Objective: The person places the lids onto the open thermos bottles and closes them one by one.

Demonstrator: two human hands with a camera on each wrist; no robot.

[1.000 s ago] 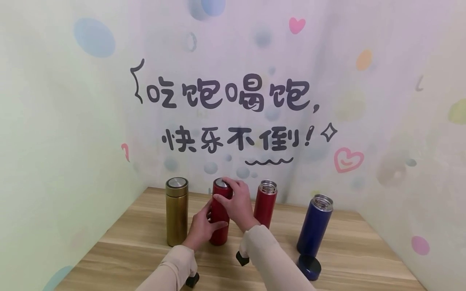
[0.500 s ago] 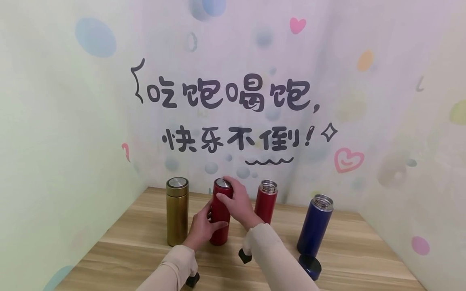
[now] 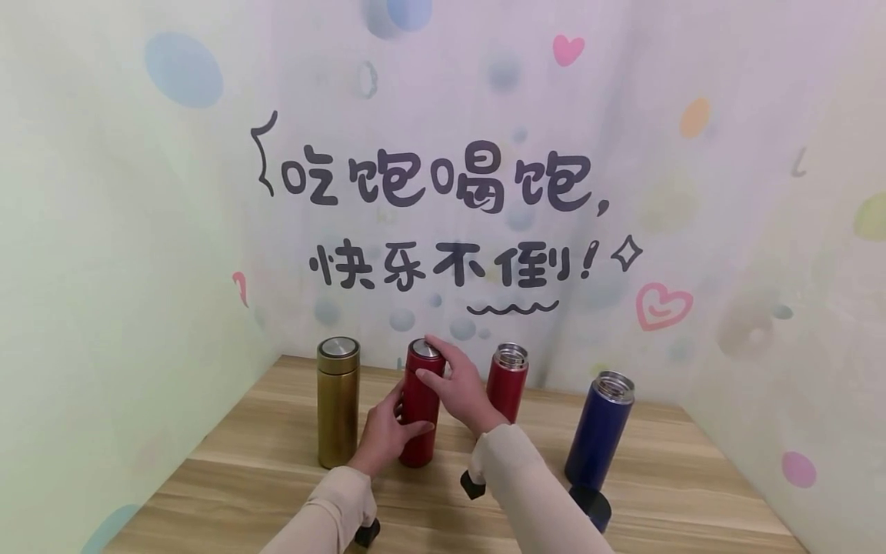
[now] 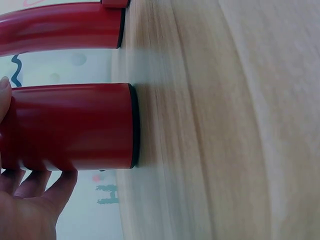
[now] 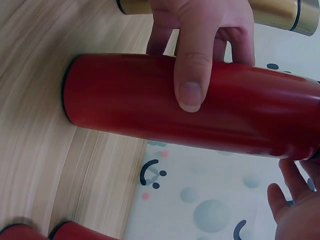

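A red thermos bottle (image 3: 420, 419) with a silver-topped lid (image 3: 424, 349) stands upright on the wooden table. My left hand (image 3: 382, 437) grips its body from the left, thumb across the front, which the right wrist view shows as well. On the lid, my right hand (image 3: 462, 391) holds on with thumb and fingers from the right and behind. Behind my right forearm stands a second red bottle (image 3: 507, 388), lidless, its steel mouth showing. Beside its base, the left wrist view catches part of a small red piece (image 4: 115, 2), cut off by the frame.
To the left stands a gold bottle (image 3: 338, 415) with its lid on. On the right a blue bottle (image 3: 599, 431) stands without a lid, and a dark blue lid (image 3: 594, 504) lies before it, partly behind my sleeve. A printed cloth backdrop (image 3: 443, 92) rises behind the table (image 3: 228, 454).
My right hand and wrist have shifted slightly to the right around the lid. More of the lid's silver top shows, and my sleeve covers more of the blue lid. The left hand keeps its place.
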